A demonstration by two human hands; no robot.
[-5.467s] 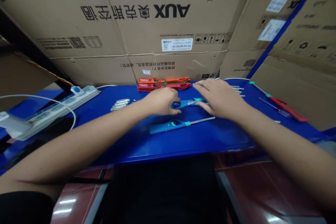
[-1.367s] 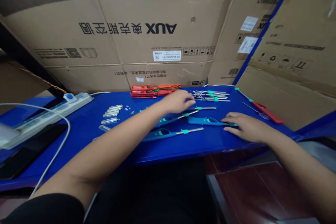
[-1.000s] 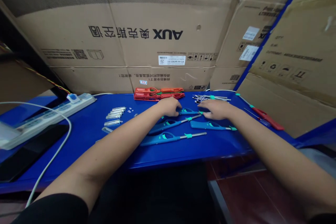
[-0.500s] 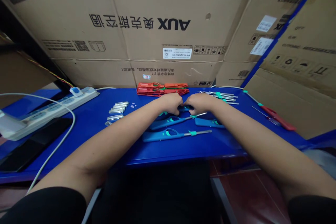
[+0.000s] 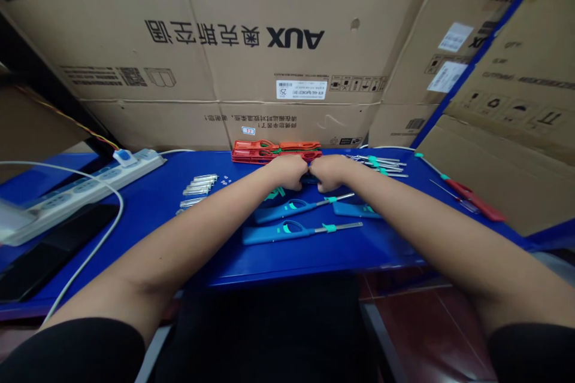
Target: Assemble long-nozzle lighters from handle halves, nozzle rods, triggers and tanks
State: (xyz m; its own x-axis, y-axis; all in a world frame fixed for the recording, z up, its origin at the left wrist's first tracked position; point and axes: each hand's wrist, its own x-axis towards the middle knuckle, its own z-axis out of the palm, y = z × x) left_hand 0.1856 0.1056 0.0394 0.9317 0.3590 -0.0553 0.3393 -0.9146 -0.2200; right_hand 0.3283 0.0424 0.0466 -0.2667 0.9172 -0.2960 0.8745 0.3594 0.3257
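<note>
My left hand (image 5: pixel 291 172) and my right hand (image 5: pixel 327 172) meet in front of the red and orange lighter casings (image 5: pixel 254 154), knuckles nearly touching. Both are closed around a blue lighter body (image 5: pixel 309 179), of which only a sliver shows between them. Just below lie two blue long-necked lighters, an upper one (image 5: pixel 284 210) and a lower one (image 5: pixel 274 234), each with a metal tube and a green clip. A blue lighter handle (image 5: pixel 350 209) is partly covered by my right forearm. Green small parts (image 5: pixel 275 193) sit beside my left wrist.
Metal tubes with green clips (image 5: pixel 381 163) lie at the back right, near a red-handled tool (image 5: pixel 476 200). Small metal cylinders (image 5: pixel 200 184) are on the left. A power strip (image 5: pixel 90 191), a white cable (image 5: pixel 117 215) and a black phone (image 5: pixel 54 248) occupy the left end. Cardboard (image 5: pixel 215 84) walls the back.
Both hands have shifted slightly away from me and closer together, turning so that less of the blue lighter body shows. The view has moved a little; the other parts lie as before.
</note>
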